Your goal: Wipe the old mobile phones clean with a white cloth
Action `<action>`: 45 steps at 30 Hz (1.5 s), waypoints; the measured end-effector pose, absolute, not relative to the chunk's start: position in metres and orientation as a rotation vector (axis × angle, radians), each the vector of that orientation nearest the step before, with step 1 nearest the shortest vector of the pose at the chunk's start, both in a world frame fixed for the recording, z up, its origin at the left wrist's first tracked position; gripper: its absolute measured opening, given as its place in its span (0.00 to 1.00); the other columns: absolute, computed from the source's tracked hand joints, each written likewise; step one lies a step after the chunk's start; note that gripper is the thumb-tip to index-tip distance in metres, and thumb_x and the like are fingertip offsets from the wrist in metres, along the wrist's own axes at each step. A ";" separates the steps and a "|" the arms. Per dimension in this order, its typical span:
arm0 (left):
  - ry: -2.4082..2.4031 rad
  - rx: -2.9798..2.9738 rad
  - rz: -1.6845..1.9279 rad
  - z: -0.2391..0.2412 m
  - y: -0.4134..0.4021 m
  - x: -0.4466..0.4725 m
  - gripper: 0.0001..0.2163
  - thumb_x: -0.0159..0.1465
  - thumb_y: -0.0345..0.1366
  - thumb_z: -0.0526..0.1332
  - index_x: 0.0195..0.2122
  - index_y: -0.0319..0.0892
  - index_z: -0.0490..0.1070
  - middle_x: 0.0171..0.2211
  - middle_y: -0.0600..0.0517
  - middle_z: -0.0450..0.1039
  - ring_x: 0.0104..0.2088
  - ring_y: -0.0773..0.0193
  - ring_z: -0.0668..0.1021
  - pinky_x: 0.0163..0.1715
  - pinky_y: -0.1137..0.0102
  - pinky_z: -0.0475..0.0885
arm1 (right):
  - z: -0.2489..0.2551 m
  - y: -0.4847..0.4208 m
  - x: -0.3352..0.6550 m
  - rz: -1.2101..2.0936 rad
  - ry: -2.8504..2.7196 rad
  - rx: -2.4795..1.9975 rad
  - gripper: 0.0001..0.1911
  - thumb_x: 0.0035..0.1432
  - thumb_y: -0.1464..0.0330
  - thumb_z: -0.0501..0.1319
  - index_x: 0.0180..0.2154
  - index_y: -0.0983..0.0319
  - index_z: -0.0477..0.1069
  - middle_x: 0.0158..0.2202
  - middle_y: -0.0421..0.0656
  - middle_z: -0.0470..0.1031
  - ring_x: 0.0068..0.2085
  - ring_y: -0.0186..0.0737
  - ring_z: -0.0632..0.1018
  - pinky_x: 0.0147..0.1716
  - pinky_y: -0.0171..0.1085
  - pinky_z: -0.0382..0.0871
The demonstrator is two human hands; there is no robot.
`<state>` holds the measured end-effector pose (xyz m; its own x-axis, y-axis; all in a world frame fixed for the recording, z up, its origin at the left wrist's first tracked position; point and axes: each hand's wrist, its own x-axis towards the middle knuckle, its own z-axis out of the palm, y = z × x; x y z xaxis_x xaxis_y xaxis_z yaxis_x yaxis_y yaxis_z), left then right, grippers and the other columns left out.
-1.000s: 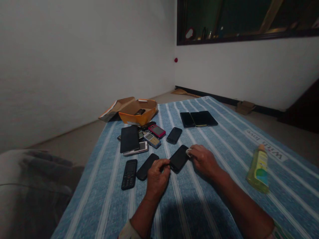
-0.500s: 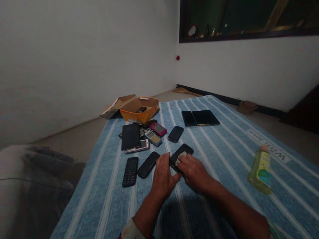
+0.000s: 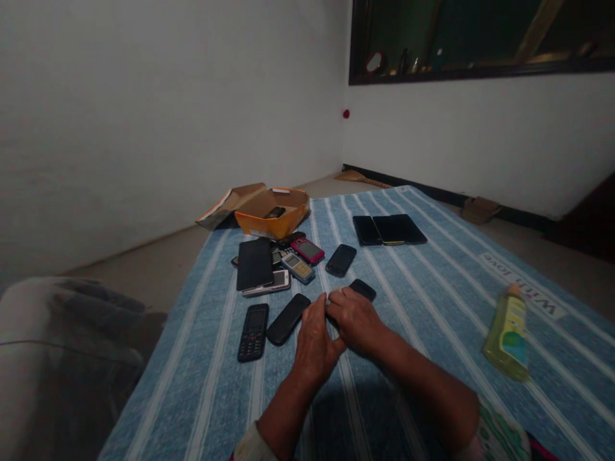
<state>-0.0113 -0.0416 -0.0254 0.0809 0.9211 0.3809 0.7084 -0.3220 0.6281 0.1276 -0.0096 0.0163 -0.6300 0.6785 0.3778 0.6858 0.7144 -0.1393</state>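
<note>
A black mobile phone (image 3: 363, 290) lies on the striped cloth, mostly covered by my hands. My left hand (image 3: 314, 342) holds its near left side, with the fingers along the edge and the thumb at the bottom end. My right hand (image 3: 358, 320) is closed over the phone's upper face, fingers bent round a pale wiping cloth that is almost wholly hidden. Just left of my left hand lies another dark phone (image 3: 288, 319), and beyond it a black keypad phone (image 3: 253, 333). A small dark phone (image 3: 341, 260) rests farther forward.
Several phones, including a pink one (image 3: 307, 250) and a blue-grey one (image 3: 298, 267), lie piled by a black flat case (image 3: 254, 264). Behind stands an open orange box (image 3: 273, 226). Dark flat devices (image 3: 390, 229) sit far right; a bottle of yellow liquid (image 3: 507, 336) lies at right.
My right hand has slid to the left across the phone, close against my left hand, hiding the pale cloth. My left hand stays nearly where it was.
</note>
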 end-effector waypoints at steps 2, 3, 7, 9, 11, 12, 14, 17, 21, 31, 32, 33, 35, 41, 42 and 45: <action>1.635 2.083 1.105 -0.027 -0.041 -0.012 0.37 0.54 0.35 0.65 0.63 0.34 0.56 0.56 0.35 0.69 0.56 0.42 0.72 0.54 0.48 0.70 | 0.016 -0.008 0.126 -0.039 -2.514 -1.058 0.08 0.62 0.77 0.58 0.39 0.64 0.75 0.36 0.46 0.74 0.40 0.45 0.69 0.38 0.40 0.65; 1.632 2.086 1.110 -0.028 -0.041 -0.012 0.37 0.53 0.35 0.66 0.64 0.35 0.56 0.56 0.35 0.69 0.57 0.41 0.72 0.55 0.48 0.70 | 0.015 -0.010 0.127 -0.044 -2.522 -1.052 0.08 0.62 0.77 0.58 0.38 0.63 0.75 0.36 0.46 0.73 0.40 0.44 0.69 0.38 0.40 0.65; 1.637 2.060 1.093 -0.028 -0.040 -0.011 0.38 0.52 0.36 0.67 0.63 0.37 0.56 0.56 0.36 0.69 0.57 0.42 0.71 0.55 0.48 0.70 | 0.018 -0.014 0.134 -0.009 -2.582 -1.085 0.07 0.63 0.75 0.58 0.37 0.62 0.75 0.37 0.45 0.74 0.40 0.43 0.69 0.38 0.39 0.63; 1.665 2.023 1.071 -0.025 -0.040 -0.009 0.37 0.52 0.37 0.67 0.63 0.37 0.56 0.55 0.37 0.69 0.57 0.43 0.71 0.54 0.48 0.70 | 0.022 -0.008 0.140 0.027 -2.585 -1.217 0.08 0.63 0.75 0.57 0.37 0.61 0.75 0.38 0.44 0.74 0.41 0.43 0.69 0.38 0.38 0.63; 1.686 2.002 1.033 -0.022 -0.041 -0.008 0.37 0.52 0.37 0.68 0.63 0.38 0.56 0.55 0.38 0.69 0.57 0.43 0.71 0.53 0.48 0.70 | 0.026 0.003 0.148 0.050 -2.551 -1.388 0.09 0.63 0.75 0.57 0.37 0.61 0.74 0.39 0.44 0.73 0.42 0.42 0.68 0.39 0.38 0.62; 1.689 2.000 1.013 -0.020 -0.041 -0.008 0.37 0.52 0.37 0.68 0.63 0.38 0.56 0.55 0.39 0.69 0.57 0.44 0.71 0.54 0.48 0.70 | 0.027 0.010 0.153 0.047 -2.525 -1.452 0.10 0.62 0.76 0.56 0.36 0.61 0.74 0.39 0.45 0.73 0.43 0.42 0.68 0.40 0.38 0.61; 1.691 2.001 0.989 -0.018 -0.042 -0.007 0.37 0.52 0.36 0.68 0.63 0.39 0.56 0.54 0.40 0.69 0.56 0.44 0.71 0.54 0.48 0.70 | 0.030 0.021 0.161 0.029 -2.475 -1.538 0.11 0.62 0.78 0.54 0.37 0.62 0.74 0.40 0.47 0.73 0.43 0.44 0.69 0.39 0.39 0.61; 1.693 2.002 1.005 -0.016 -0.043 -0.008 0.36 0.52 0.34 0.68 0.62 0.40 0.57 0.53 0.41 0.70 0.55 0.45 0.72 0.53 0.48 0.70 | 0.030 0.023 0.164 0.011 -2.443 -1.580 0.11 0.61 0.79 0.54 0.36 0.64 0.74 0.40 0.49 0.73 0.43 0.45 0.69 0.38 0.39 0.61; 1.689 2.002 1.041 -0.017 -0.042 -0.008 0.34 0.53 0.34 0.67 0.62 0.41 0.58 0.52 0.42 0.71 0.53 0.46 0.73 0.52 0.49 0.71 | 0.026 0.009 0.143 0.027 -2.519 -1.453 0.10 0.62 0.76 0.56 0.36 0.61 0.74 0.40 0.45 0.73 0.44 0.43 0.69 0.41 0.38 0.61; 1.754 2.012 1.038 -0.016 -0.041 -0.005 0.35 0.51 0.32 0.68 0.60 0.39 0.60 0.49 0.44 0.73 0.52 0.47 0.74 0.50 0.52 0.73 | 0.023 0.034 0.157 0.002 -2.426 -1.588 0.14 0.58 0.80 0.54 0.38 0.62 0.75 0.41 0.47 0.73 0.44 0.44 0.69 0.40 0.38 0.61; 1.755 2.020 1.038 -0.015 -0.041 -0.004 0.34 0.51 0.32 0.68 0.60 0.39 0.60 0.49 0.44 0.73 0.51 0.47 0.74 0.50 0.52 0.73 | 0.023 0.036 0.160 0.000 -2.409 -1.615 0.14 0.58 0.81 0.54 0.38 0.62 0.75 0.41 0.47 0.73 0.44 0.44 0.69 0.39 0.38 0.61; 1.755 2.031 1.036 -0.015 -0.041 -0.004 0.34 0.51 0.32 0.68 0.60 0.39 0.60 0.49 0.44 0.73 0.51 0.47 0.74 0.50 0.52 0.73 | 0.023 0.037 0.163 0.000 -2.397 -1.634 0.14 0.58 0.81 0.54 0.38 0.61 0.75 0.41 0.47 0.73 0.44 0.44 0.69 0.39 0.38 0.61; 1.760 2.057 1.026 -0.015 -0.041 -0.003 0.33 0.52 0.32 0.68 0.60 0.39 0.61 0.48 0.44 0.73 0.50 0.47 0.75 0.49 0.52 0.73 | 0.023 0.035 0.166 0.002 -2.385 -1.651 0.14 0.59 0.80 0.54 0.38 0.61 0.75 0.41 0.47 0.73 0.44 0.44 0.69 0.40 0.37 0.61; 1.765 2.150 1.028 -0.015 -0.039 -0.003 0.32 0.52 0.31 0.68 0.58 0.37 0.62 0.46 0.43 0.75 0.48 0.48 0.75 0.47 0.54 0.75 | 0.018 0.013 0.174 -0.003 -2.356 -1.676 0.13 0.62 0.78 0.54 0.41 0.61 0.75 0.41 0.46 0.73 0.44 0.44 0.69 0.41 0.37 0.61; 1.762 2.162 1.032 -0.015 -0.039 -0.003 0.32 0.52 0.32 0.68 0.58 0.37 0.62 0.46 0.43 0.75 0.48 0.48 0.75 0.46 0.54 0.75 | 0.017 0.008 0.177 -0.006 -2.349 -1.683 0.13 0.62 0.78 0.53 0.41 0.61 0.75 0.41 0.46 0.73 0.44 0.44 0.69 0.41 0.38 0.62; 1.764 2.178 1.042 -0.014 -0.039 -0.003 0.31 0.52 0.32 0.68 0.58 0.37 0.63 0.46 0.43 0.75 0.49 0.48 0.76 0.46 0.55 0.75 | 0.014 -0.008 0.181 -0.014 -2.337 -1.693 0.14 0.63 0.78 0.53 0.42 0.61 0.75 0.42 0.47 0.74 0.45 0.44 0.69 0.42 0.38 0.62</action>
<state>-0.0029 -0.0391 -0.0140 0.0662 0.9070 0.4159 0.8019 -0.2964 0.5187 0.1808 -0.0075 0.0141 -0.2905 0.9334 0.2106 0.9359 0.3230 -0.1406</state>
